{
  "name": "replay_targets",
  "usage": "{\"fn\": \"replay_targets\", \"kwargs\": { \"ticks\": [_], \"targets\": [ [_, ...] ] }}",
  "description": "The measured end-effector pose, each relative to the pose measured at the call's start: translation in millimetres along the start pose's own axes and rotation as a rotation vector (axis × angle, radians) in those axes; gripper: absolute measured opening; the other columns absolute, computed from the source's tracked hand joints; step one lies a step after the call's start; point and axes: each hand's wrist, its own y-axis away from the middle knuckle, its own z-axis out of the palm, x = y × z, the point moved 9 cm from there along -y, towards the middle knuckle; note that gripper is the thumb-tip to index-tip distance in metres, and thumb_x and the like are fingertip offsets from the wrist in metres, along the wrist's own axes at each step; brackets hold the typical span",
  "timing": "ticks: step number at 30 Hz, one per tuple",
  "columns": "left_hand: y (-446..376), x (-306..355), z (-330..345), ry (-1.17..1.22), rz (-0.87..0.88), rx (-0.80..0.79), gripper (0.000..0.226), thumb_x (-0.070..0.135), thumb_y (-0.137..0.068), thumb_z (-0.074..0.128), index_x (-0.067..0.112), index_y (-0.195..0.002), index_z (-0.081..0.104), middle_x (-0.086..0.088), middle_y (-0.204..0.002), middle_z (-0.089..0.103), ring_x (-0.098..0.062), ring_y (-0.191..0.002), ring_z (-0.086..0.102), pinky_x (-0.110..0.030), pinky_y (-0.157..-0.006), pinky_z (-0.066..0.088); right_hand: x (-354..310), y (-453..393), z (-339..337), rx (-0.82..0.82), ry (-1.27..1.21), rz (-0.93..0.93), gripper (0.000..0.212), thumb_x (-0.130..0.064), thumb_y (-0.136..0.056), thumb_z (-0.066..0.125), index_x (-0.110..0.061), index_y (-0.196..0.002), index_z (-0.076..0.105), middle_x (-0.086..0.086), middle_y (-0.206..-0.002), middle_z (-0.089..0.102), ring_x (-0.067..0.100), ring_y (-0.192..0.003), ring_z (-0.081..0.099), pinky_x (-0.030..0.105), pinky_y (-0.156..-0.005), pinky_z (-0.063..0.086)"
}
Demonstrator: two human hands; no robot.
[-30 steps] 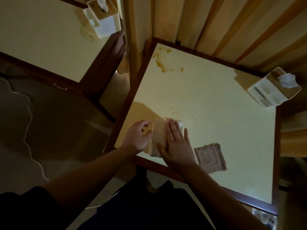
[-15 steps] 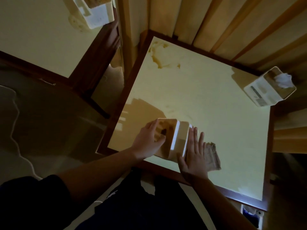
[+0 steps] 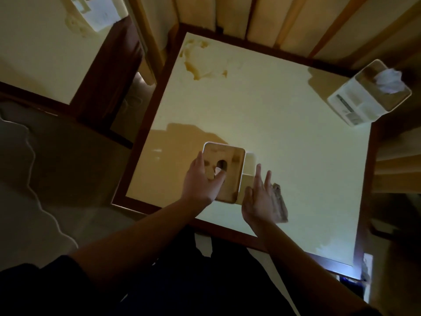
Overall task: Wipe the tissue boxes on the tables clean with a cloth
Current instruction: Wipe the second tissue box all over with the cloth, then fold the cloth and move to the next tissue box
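A tissue box [image 3: 230,165] with a wooden lid and an oval slot stands upright near the front left of the pale yellow table [image 3: 284,137]. My left hand [image 3: 201,181] grips its left side, thumb on the lid beside the slot. My right hand [image 3: 258,199] hovers just right of the box with straight fingers, holding nothing. A folded brownish cloth [image 3: 279,201] lies flat on the table, partly hidden under my right hand. A second white tissue box [image 3: 364,99] with tissue sticking out sits at the far right corner.
A brown stain [image 3: 200,62] marks the table's far left corner. Another table [image 3: 41,55] stands to the left across a narrow gap and bears a third tissue box [image 3: 100,10]. Wooden slats line the wall behind. My dark clothing fills the bottom.
The tissue box turned from lying on its side to standing upright with its lid up. My right hand came off the box and now hovers over the cloth.
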Motion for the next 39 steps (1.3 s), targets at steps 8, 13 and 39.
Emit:
{"fn": "replay_targets", "kwargs": {
  "ticks": [8,13,39],
  "targets": [
    [-20.9,112.5,64.5,-0.145,0.197,0.005,0.09,0.043,-0.088,0.071,0.014,-0.161,0.028,-0.003,-0.155,0.046,-0.019,-0.133,0.05,-0.022,-0.097,0.035,63.0,-39.7,-20.2,0.025,-0.478,0.171,0.091,-0.064,-0.094,0.018,-0.015,-0.169,0.0,0.006,-0.177,-0.001,0.021,-0.162,-0.013,0.05,-0.132,0.006],
    [-54.2,139.9,111.9,-0.202,0.121,-0.068,0.104,0.052,-0.082,0.073,0.012,-0.163,0.022,-0.008,-0.164,0.037,-0.028,-0.144,0.043,-0.033,-0.109,0.04,93.2,-73.9,-54.2,0.081,-0.542,0.273,0.101,-0.075,-0.089,0.031,-0.021,-0.169,0.002,0.012,-0.176,-0.003,0.028,-0.163,-0.002,0.051,-0.13,0.016],
    [-14.3,-17.9,14.0,-0.407,0.395,-0.251,0.081,0.042,-0.093,0.055,0.022,-0.165,0.024,-0.003,-0.169,0.031,-0.022,-0.152,0.034,-0.046,-0.12,0.038,112.1,9.0,39.7,-0.136,0.527,-0.537,0.068,-0.043,-0.109,0.035,-0.014,-0.168,0.019,0.006,-0.175,0.021,0.026,-0.164,0.002,0.056,-0.129,0.017]
  ]
}}
